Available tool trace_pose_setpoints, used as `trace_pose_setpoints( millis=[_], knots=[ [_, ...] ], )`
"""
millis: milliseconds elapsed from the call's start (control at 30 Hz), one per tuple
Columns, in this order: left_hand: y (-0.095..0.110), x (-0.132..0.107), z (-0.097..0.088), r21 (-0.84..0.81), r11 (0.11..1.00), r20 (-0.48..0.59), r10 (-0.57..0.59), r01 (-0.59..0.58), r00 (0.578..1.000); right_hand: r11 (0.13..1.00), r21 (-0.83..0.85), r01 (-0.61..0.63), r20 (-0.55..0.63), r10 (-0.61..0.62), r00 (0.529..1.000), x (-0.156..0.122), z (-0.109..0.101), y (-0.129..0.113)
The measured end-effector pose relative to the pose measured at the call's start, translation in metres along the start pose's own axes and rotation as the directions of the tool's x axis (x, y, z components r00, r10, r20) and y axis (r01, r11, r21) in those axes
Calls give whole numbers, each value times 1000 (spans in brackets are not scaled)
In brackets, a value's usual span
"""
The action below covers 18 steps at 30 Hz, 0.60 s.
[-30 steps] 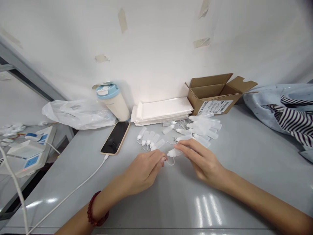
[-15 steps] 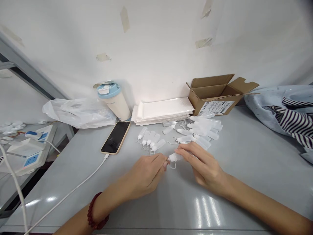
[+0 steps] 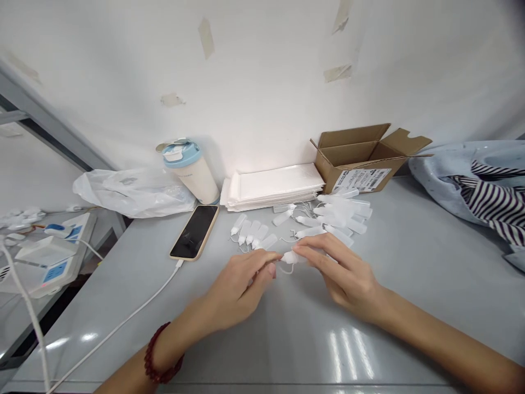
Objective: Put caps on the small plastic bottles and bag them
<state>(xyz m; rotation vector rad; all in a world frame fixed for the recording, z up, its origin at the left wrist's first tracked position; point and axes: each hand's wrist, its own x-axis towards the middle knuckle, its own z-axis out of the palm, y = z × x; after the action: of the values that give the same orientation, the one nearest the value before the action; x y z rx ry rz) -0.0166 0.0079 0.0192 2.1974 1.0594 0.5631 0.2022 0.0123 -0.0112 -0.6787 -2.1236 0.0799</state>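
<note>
My right hand (image 3: 348, 276) grips a small translucent squeeze dropper bottle (image 3: 290, 257) between thumb and fingers, its white tip pointing left. Most of the bottle's body is hidden behind those fingers. A thin strap with a curl hangs below the tip. At the tip is my left hand (image 3: 241, 284), its forefinger stretched out and touching or almost touching it, the thumb apart below. Several similar bottles lie in a row (image 3: 254, 232) just beyond my left hand. More dropper bottles (image 3: 338, 210) are heaped beyond my right hand.
A stack of white padded mailers (image 3: 274, 186) lies by the wall, beside an open cardboard box (image 3: 356, 161). On the left are a phone (image 3: 194, 232) with a charging cable, a tumbler (image 3: 194, 175), a plastic bag (image 3: 131, 191) and a power strip (image 3: 61, 257). Striped cloth (image 3: 492, 191) lies at right.
My left thumb and forefinger have parted from their pinch at the bottle's tip. My right hand keeps the bottle, raised slightly in view.
</note>
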Motion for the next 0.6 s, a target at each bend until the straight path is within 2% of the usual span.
trace_pose_setpoints(
  millis=[167, 400, 600],
  knots=[
    [2, 2, 2, -74, 995, -58, -71, 66, 996, 1000, -1, 5, 5, -5, 1000, 2, 0, -2],
    [5, 2, 6, -174, 976, -40, -142, 133, 989, 1000, 19, -9, 12, 9, 1000, -2, 3, -6],
    [6, 0, 6, -233, 963, -15, -142, 135, 990, 999, 36, 9, 30, -10, 1000, -7, 5, -6]
  ],
)
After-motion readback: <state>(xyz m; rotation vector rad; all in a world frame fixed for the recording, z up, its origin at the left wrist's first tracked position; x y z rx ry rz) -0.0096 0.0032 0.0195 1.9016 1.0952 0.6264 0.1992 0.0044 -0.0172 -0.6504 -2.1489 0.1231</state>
